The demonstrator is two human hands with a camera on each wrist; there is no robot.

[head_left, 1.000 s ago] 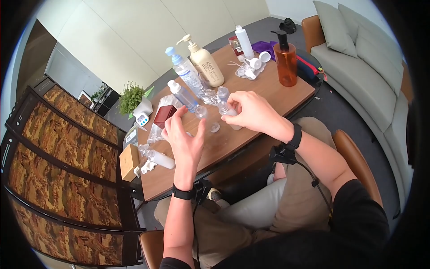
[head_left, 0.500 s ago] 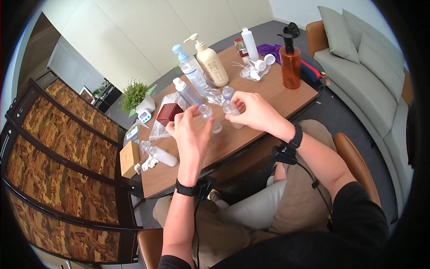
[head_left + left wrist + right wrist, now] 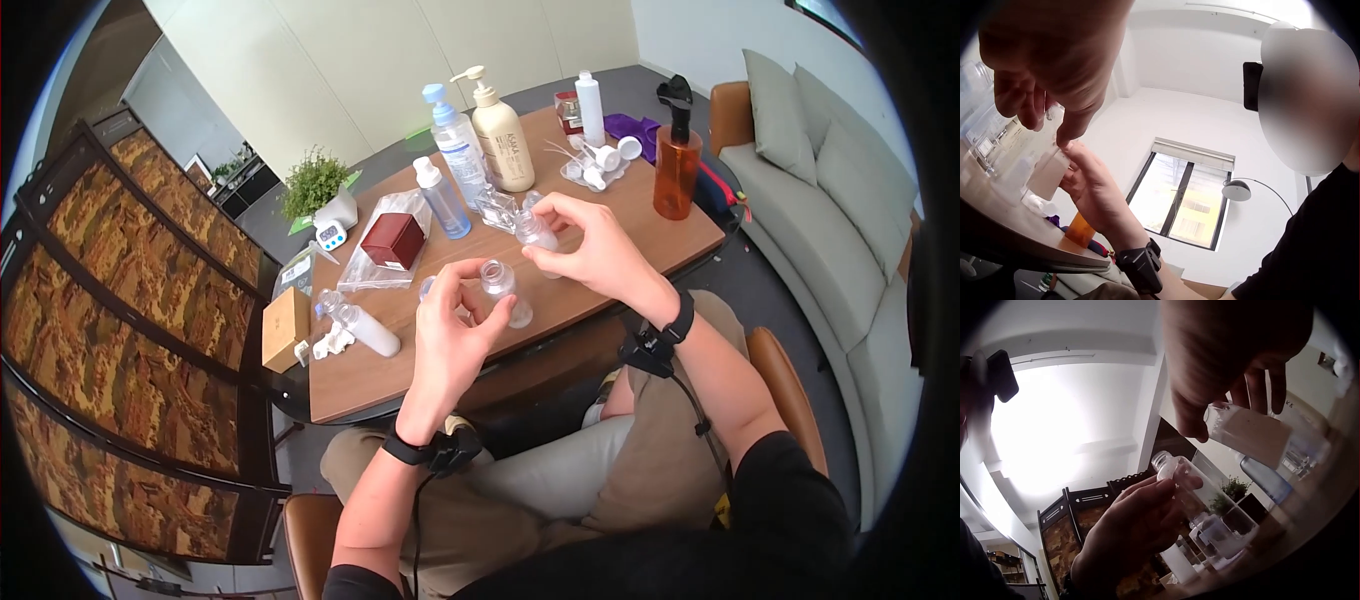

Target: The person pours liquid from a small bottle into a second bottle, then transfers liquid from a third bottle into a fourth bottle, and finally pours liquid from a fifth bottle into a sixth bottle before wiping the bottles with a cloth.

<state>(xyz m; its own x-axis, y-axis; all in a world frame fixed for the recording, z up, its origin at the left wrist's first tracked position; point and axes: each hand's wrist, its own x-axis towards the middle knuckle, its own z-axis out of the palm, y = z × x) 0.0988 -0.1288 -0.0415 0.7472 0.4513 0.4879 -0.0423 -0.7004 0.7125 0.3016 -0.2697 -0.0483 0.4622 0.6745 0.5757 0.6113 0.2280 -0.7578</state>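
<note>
1. Okay, head view: left hand (image 3: 450, 335) pinches a clear small bottle (image 3: 497, 283) between thumb and fingers, and it's dropped closer to the body than it was a moment ago. Right hand (image 3: 600, 245) pinches a milky small bottle (image 3: 537, 236) just ahead of it. So the two are apart, nothing passing between them that I can see. Dark red box (image 3: 393, 241) sits beyond the left hand, cream pump bottle (image 3: 503, 145) beyond the right, amber pump bottle (image 3: 677, 175) off to the right hand's right.

2. Left wrist view: right fingertips grip the milky one near its top. Left hand looms overhead with fingers bent; can't tell its grip from this angle.

3. Right wrist view: left thumb and fingers hold the clear one below its open neck, looks empty to me. Milky one tilts under the right hand.
</note>
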